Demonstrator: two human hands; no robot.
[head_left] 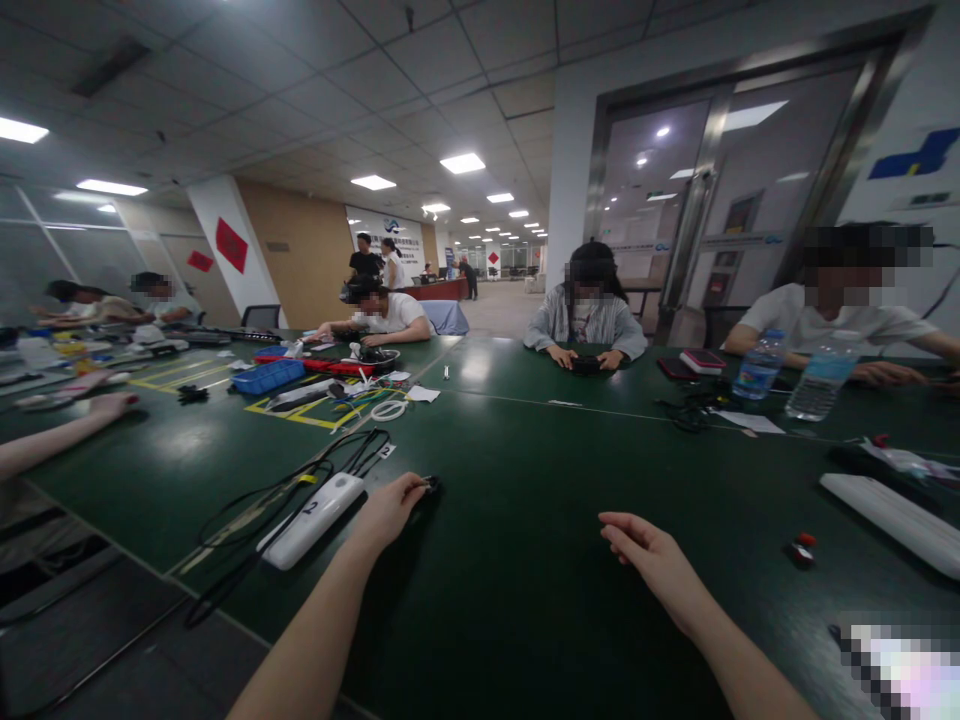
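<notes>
My left hand reaches out over the green table with its fingers pinched on a small black object at their tips; what it is I cannot make out. A white power strip with black cables lies just to its left. My right hand hovers over bare table to the right, fingers loosely curled together, holding nothing visible.
Several people sit around the table, across and to the left. Two water bottles stand at the far right. A second white power strip and a small red-and-black part lie right. A blue tray and tools lie left.
</notes>
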